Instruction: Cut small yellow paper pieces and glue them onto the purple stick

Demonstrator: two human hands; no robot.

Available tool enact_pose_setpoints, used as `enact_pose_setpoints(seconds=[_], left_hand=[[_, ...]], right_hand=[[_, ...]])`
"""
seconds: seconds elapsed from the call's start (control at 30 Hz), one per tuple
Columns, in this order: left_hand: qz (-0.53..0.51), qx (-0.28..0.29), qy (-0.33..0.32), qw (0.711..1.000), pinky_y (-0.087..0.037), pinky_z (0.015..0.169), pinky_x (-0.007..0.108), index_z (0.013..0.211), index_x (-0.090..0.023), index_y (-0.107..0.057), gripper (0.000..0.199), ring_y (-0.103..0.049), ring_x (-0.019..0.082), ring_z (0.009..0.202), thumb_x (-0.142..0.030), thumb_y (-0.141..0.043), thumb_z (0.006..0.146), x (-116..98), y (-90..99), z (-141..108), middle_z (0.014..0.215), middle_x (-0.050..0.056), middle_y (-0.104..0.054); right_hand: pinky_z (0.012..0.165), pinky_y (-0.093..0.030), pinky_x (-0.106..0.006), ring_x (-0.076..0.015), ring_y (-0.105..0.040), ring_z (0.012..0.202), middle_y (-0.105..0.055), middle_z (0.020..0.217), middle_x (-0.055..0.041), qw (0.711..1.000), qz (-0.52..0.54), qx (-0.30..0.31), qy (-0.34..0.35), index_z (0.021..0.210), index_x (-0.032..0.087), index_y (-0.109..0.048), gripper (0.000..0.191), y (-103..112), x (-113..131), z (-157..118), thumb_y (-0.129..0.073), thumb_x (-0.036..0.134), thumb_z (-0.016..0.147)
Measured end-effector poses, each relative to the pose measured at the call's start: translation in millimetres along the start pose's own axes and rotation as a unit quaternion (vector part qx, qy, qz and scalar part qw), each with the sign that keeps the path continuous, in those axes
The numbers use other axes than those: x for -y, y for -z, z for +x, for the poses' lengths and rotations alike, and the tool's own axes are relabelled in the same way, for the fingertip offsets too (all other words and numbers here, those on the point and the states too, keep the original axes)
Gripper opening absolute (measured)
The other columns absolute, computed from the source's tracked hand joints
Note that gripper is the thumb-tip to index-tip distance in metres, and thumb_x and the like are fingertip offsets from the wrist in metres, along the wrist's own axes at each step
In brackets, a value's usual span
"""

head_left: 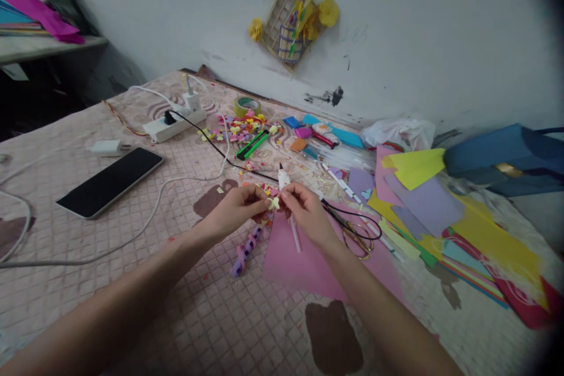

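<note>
Both my hands meet at the middle of the view, fingertips pinched close together. Between them is a small pale yellow butterfly-shaped cutout point(274, 204). My left hand point(242, 207) pinches its left side, and my right hand point(305, 208) closes on its right side. Just beyond the right fingers lies a white glue gun point(284, 176) with a dark tip; a pale glue stick point(295, 236) shows below that hand. A purple spotted roll point(247, 251) wound with a pink strip lies below my left hand. Pink sheet point(286, 270) spreads under my right hand.
A black-screened phone point(112, 182) and a power strip point(174, 124) with trailing cables lie left. Behind my hands are colourful cutouts point(235, 129), green cutter point(253, 144) and tape roll point(247, 106). Scissors point(356, 241), coloured sheets point(423, 202) and a blue bag point(497, 158) lie right.
</note>
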State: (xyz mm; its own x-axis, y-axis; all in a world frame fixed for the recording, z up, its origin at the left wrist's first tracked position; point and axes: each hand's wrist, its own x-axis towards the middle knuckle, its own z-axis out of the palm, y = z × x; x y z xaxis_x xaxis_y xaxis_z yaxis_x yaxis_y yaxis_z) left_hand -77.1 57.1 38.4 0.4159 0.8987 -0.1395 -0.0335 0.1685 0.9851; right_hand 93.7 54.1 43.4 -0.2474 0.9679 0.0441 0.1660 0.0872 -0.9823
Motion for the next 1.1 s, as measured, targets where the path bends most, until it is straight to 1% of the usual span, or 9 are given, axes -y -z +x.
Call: enact_pose_setpoints(seconds=[0.17,0.33,0.43,0.53,0.7,0.77,0.83,0.97,1.1], left_hand=[[-0.001,-0.057,-0.021,0.998,-0.043,0.054,0.021,0.073,-0.013,-0.052,0.019,-0.051,0.007,0.053,-0.03,-0.061,0.075,-1,-0.1,0,0.06,-0.002,-0.056],[-0.018,-0.018,0.003,1.0,-0.042,0.053,0.021,0.073,-0.013,-0.053,0.02,-0.051,0.007,0.053,-0.03,-0.063,0.074,1,-2.8,-1,0.059,-0.002,-0.056],[-0.044,-0.029,0.009,0.999,-0.042,0.053,0.021,0.073,-0.013,-0.052,0.021,-0.051,0.007,0.052,-0.031,-0.063,0.074,1,-3.2,-1,0.059,-0.002,-0.056],[-0.092,-0.044,0.013,0.995,-0.041,0.054,0.02,0.073,-0.013,-0.052,0.02,-0.051,0.006,0.052,-0.03,-0.063,0.074,1,-2.7,-2,0.061,-0.002,-0.056],[-0.109,-0.021,0.021,0.994,-0.043,0.055,0.022,0.073,-0.013,-0.051,0.02,-0.052,0.007,0.054,-0.03,-0.062,0.075,4,-2.8,-2,0.064,-0.001,-0.056],[-0.067,-0.015,0.008,0.998,-0.044,0.055,0.023,0.077,-0.014,-0.052,0.019,-0.054,0.008,0.057,-0.032,-0.059,0.077,4,-2.9,-2,0.067,0.0,-0.058],[0.03,-0.045,-0.044,0.998,-0.046,0.058,0.024,0.087,-0.014,-0.054,0.019,-0.057,0.011,0.065,-0.03,-0.058,0.078,3,-2.6,-3,0.078,0.003,-0.06],[0.26,-0.106,-0.19,0.941,-0.045,0.066,0.025,0.092,-0.017,-0.059,0.014,-0.056,0.013,0.078,-0.021,-0.056,0.079,-5,-1.1,-7,0.088,0.004,-0.061],[0.33,-0.087,-0.217,0.914,-0.042,0.063,0.023,0.081,-0.017,-0.061,0.008,-0.055,0.012,0.071,-0.017,-0.053,0.079,-9,-0.1,-9,0.078,0.002,-0.062]], right_hand=[[0.057,-0.041,-0.024,-0.0114,-0.05,0.064,-0.054,0.072,0.0008,0.998,-0.053,0.011,0.024,0.078,0.018,-0.053,0.01,-4,2,-4,-0.057,0.028,0.077],[0.055,-0.039,-0.023,-0.0104,-0.048,0.06,-0.053,0.069,0.0012,0.998,-0.055,-0.012,0.032,0.077,0.018,-0.054,0.009,-4,2,-3,-0.052,0.027,0.08],[0.056,-0.04,-0.024,-0.0107,-0.049,0.061,-0.053,0.07,0.0004,0.999,-0.031,-0.001,0.029,0.079,0.018,-0.054,0.016,-4,6,-4,-0.048,0.033,0.084],[0.058,-0.042,-0.024,-0.0117,-0.052,0.066,-0.055,0.076,-0.0001,0.999,-0.038,-0.008,0.038,0.083,0.019,-0.054,0.015,-5,7,-6,-0.057,0.033,0.079],[0.059,-0.042,-0.025,-0.0123,-0.052,0.064,-0.055,0.072,0.0003,0.997,-0.064,-0.026,0.035,0.079,0.019,-0.054,0.009,-8,3,-6,-0.053,0.028,0.08],[0.058,-0.042,-0.024,-0.0124,-0.053,0.064,-0.056,0.072,-0.0003,0.996,-0.078,-0.026,0.038,0.08,0.019,-0.054,0.009,-8,3,-5,-0.05,0.027,0.081],[0.057,-0.041,-0.024,-0.0123,-0.052,0.064,-0.056,0.073,-0.0006,0.993,-0.105,-0.016,0.044,0.08,0.019,-0.054,0.008,-7,6,-5,-0.049,0.024,0.081],[0.057,-0.039,-0.025,-0.0131,-0.052,0.065,-0.056,0.072,-0.0002,0.974,-0.215,0.018,0.075,0.078,0.019,-0.056,0.008,-3,15,-5,-0.048,0.017,0.078],[0.06,-0.039,-0.026,-0.0136,-0.052,0.067,-0.057,0.072,-0.0006,0.961,-0.26,0.03,0.093,0.079,0.019,-0.057,0.009,-1,20,-4,-0.049,0.015,0.078]])
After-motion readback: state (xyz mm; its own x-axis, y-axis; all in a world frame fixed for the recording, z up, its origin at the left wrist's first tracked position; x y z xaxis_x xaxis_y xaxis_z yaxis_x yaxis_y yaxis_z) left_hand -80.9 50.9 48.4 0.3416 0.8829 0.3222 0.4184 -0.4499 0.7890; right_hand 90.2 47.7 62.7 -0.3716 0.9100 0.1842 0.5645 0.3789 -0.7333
